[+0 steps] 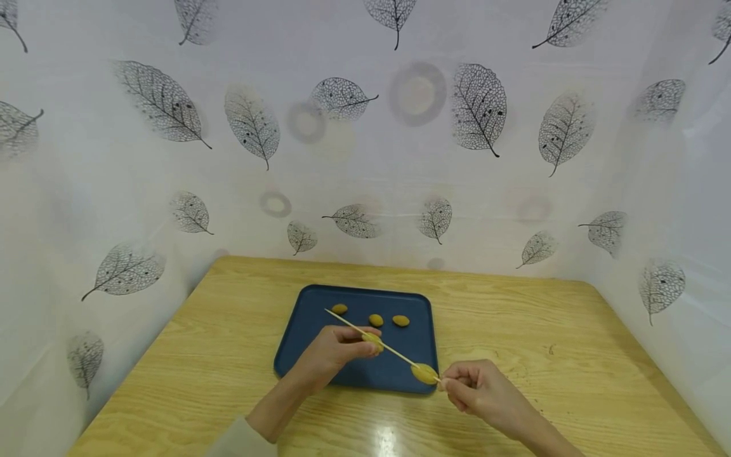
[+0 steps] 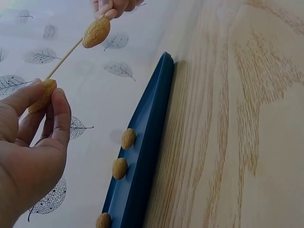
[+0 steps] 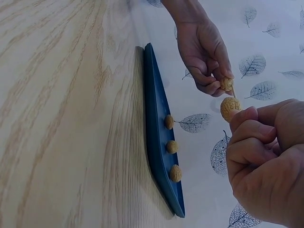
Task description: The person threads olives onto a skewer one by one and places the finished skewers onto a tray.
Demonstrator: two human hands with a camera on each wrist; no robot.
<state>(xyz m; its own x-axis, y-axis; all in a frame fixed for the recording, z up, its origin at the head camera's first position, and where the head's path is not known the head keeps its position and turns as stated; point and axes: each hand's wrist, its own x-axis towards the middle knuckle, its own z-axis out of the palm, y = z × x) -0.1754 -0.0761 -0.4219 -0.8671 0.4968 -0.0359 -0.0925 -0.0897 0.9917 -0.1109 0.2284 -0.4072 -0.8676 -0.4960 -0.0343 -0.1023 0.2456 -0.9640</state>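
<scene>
A thin wooden skewer [image 1: 398, 353] slants over a blue tray, its free end up to the left. My left hand [image 1: 328, 357] pinches a wrinkled, yellow-brown, olive-shaped fruit [image 2: 42, 96] on it between thumb and fingers. Near the other end, a second such fruit [image 1: 424, 374] is threaded on the skewer. Just past that fruit, the thumb and fingertips of my right hand [image 1: 485, 395] pinch the skewer's end, most of which they cover. In the right wrist view, the right hand's fruit [image 3: 230, 109] sits right at the fingertips.
The blue tray [image 1: 394, 376] lies on a light wooden table [image 1: 514, 324]. Three more wrinkled fruits [image 1: 375, 320] rest toward its far side. A white curtain [image 1: 365, 171] printed with leaves hangs behind the table and at both sides.
</scene>
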